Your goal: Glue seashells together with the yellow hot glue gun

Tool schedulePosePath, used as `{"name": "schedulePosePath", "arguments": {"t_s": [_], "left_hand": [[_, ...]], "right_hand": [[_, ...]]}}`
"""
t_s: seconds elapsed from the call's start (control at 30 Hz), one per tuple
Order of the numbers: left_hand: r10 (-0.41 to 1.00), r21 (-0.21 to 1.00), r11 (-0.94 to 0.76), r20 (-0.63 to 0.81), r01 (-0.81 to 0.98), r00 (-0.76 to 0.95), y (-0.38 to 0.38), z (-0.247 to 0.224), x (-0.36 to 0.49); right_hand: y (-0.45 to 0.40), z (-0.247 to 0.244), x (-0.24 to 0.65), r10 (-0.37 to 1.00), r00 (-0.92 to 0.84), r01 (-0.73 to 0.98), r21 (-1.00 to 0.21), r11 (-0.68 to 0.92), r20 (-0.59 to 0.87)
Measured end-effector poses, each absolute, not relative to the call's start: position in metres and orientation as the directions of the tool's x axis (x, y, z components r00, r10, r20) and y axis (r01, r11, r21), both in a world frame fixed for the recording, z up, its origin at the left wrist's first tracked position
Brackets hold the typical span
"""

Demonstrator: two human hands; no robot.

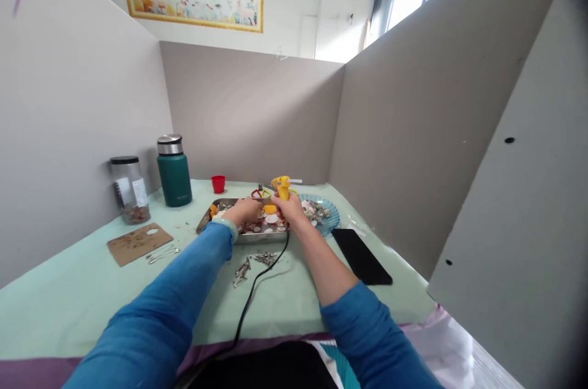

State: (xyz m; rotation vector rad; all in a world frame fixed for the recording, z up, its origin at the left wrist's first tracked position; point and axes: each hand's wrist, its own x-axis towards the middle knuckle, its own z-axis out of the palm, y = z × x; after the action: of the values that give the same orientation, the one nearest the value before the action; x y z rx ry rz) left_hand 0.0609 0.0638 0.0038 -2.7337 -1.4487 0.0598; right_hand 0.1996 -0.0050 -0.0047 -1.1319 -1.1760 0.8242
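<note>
A yellow hot glue gun (283,188) with a white glue stick out of its back is gripped in my right hand (290,210), over the right side of a metal tray (257,238). Its black cord (252,292) runs down across the table toward me. My left hand (245,211) reaches over the tray with its fingers closed; whatever the fingertips hold is too small to make out. Inside the tray lie many small round discs (272,218) and orange pieces (270,209). Small metal clips (242,271) lie in front of the tray.
On the left stand a green thermos (174,174), a black-lidded jar (131,190) and a piece of cardboard (139,244). A red cup (218,184) is behind the tray. To the right are a blue plate (334,211) and a black flat slab (362,257). Grey partitions (252,107) surround the table.
</note>
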Motion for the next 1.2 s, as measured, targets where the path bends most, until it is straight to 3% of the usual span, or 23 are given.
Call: {"name": "schedulePosePath", "arguments": {"t_s": [0.07, 0.17, 0.33, 0.5, 0.57, 0.7, 0.77, 1.2], "left_hand": [[0.821, 0.011, -0.57, 0.01, 0.821, 0.57, 0.068, 0.011, 0.056], [0.752, 0.265, -0.638, 0.008, 0.723, 0.66, 0.07, 0.028, 0.048], [0.69, 0.232, -0.678, -0.128, 0.698, 0.712, 0.06, 0.04, 0.051], [0.716, 0.281, -0.65, -0.087, 0.707, 0.693, 0.064, 0.034, 0.045], [0.807, 0.229, -0.56, -0.068, 0.796, 0.587, 0.069, 0.033, 0.037], [0.909, -0.071, -0.41, -0.106, 0.909, 0.402, 0.071, 0.028, 0.023], [0.925, -0.144, -0.377, -0.103, 0.915, 0.365, 0.068, 0.022, 0.022], [0.952, -0.098, -0.3, 0.034, 0.949, 0.304, 0.068, 0.016, 0.024]], "right_hand": [[-0.004, -0.005, 0.2, 0.932, 0.232, 0.068, -0.961, 0.269, 0.278], [-0.003, -0.004, 0.2, 0.926, 0.248, 0.093, -0.958, 0.27, 0.285], [0.0, -0.005, 0.201, 0.927, 0.247, 0.11, -0.959, 0.263, 0.282], [-0.002, -0.005, 0.2, 0.923, 0.241, 0.085, -0.954, 0.287, 0.299], [-0.003, -0.005, 0.199, 0.921, 0.241, 0.09, -0.952, 0.293, 0.306], [-0.002, -0.007, 0.2, 0.922, 0.245, 0.123, -0.953, 0.278, 0.3], [-0.001, -0.008, 0.201, 0.923, 0.241, 0.126, -0.953, 0.276, 0.299], [0.002, -0.012, 0.202, 0.92, 0.214, 0.182, -0.939, 0.293, 0.329]]}}
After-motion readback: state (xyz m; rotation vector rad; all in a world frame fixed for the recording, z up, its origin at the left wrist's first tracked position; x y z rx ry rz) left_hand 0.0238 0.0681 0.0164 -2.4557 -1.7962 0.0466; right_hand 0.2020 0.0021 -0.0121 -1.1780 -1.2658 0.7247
